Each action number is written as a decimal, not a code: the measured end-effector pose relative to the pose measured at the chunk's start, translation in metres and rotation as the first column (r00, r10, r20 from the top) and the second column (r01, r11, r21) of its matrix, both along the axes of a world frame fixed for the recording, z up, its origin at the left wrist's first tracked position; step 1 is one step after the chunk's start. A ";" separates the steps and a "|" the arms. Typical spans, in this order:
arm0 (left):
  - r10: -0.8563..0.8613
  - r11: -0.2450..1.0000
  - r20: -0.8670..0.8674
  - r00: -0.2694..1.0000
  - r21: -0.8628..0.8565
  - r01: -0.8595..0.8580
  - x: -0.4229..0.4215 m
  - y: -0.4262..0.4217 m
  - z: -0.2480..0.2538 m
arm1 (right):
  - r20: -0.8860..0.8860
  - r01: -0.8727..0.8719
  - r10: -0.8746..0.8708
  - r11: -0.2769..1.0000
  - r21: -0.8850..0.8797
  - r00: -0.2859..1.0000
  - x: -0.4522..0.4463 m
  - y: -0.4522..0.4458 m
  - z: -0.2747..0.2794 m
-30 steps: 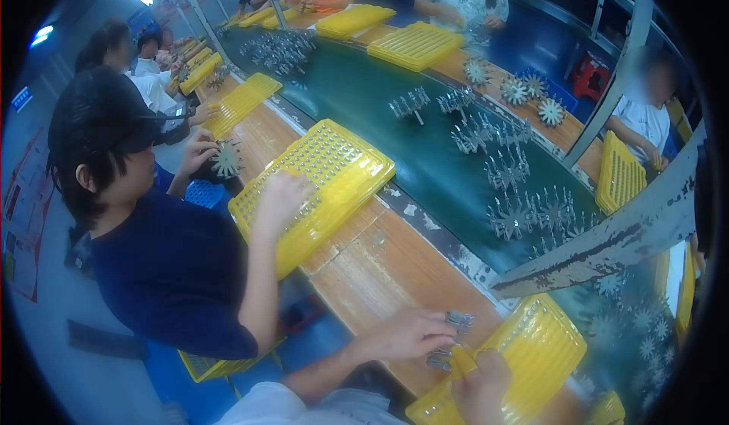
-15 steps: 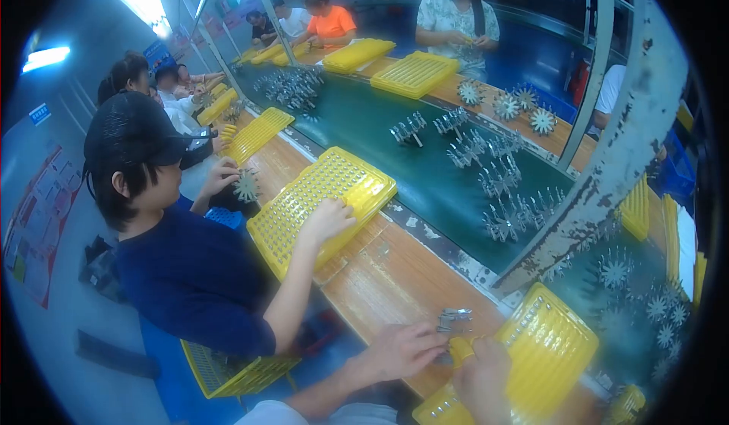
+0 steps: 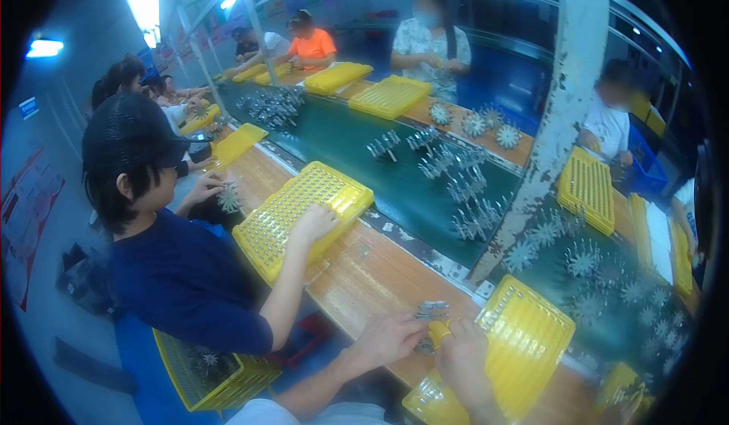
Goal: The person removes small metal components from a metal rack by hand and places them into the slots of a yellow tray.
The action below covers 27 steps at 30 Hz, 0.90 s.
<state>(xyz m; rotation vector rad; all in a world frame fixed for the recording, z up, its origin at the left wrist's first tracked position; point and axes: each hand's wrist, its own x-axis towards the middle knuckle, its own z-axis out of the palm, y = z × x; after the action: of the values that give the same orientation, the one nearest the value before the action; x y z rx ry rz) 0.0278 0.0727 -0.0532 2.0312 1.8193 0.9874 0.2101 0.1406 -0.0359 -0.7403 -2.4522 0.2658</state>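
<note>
My left hand (image 3: 386, 343) is closed around a silver metal piece with several prongs (image 3: 432, 311), above the near edge of the wooden bench (image 3: 357, 269). Close beside it, my right hand (image 3: 465, 355) has its fingers bent together, meeting the left at that piece. Something yellow (image 3: 438, 334) covers or sits at the right fingertips; I cannot tell if it is a finger cover or a held part. A ridged yellow tray (image 3: 524, 341) lies just right of my right hand. Another yellow tray (image 3: 434, 401) shows partly below my wrists.
A co-worker in a dark cap (image 3: 133, 133) sits to my left, a hand over a yellow tray of small pegs (image 3: 285, 216). Beyond the bench runs a green conveyor belt (image 3: 410, 197) carrying star-shaped metal racks (image 3: 471, 182). A chipped metal post (image 3: 550, 121) rises at the belt's edge.
The view has turned to the right, so the scene slides left and a person at the far right appears. My hands stay together at the metal piece.
</note>
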 end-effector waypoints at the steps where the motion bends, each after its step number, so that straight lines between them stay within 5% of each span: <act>1: -0.012 0.999 0.006 1.000 0.040 0.012 0.001 -0.003 0.002 | -0.002 -0.018 0.018 1.000 0.016 1.000 0.001 -0.001 0.003; 6: 0.040 0.999 -0.003 0.999 -0.005 -0.040 0.003 -0.018 0.011 | 0.004 0.008 -0.008 0.997 0.076 1.000 0.018 -0.009 0.022; 9: 0.074 0.996 0.021 0.997 0.057 -0.075 -0.011 -0.022 0.009 | 0.032 0.201 -0.205 0.974 0.101 0.978 0.051 -0.004 0.034; 13: 0.089 0.995 0.192 0.977 0.030 -0.096 -0.020 -0.019 0.008 | -0.217 0.523 -0.493 0.846 0.109 0.843 0.105 0.022 0.026; 16: 0.108 0.994 0.250 0.962 -0.018 -0.107 -0.018 -0.017 0.016 | -0.160 0.625 -0.612 0.780 0.040 0.774 0.141 0.051 -0.007; 27: -0.058 0.997 0.223 0.973 0.064 0.045 -0.003 -0.005 0.013 | 0.112 0.586 -0.579 0.810 -0.031 0.807 0.110 0.131 -0.069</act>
<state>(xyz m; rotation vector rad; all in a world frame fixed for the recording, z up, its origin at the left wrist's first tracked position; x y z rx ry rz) 0.0251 0.0676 -0.0405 1.8992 1.6314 1.2138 0.3201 0.2714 -0.1046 -1.5202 -2.1711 0.0661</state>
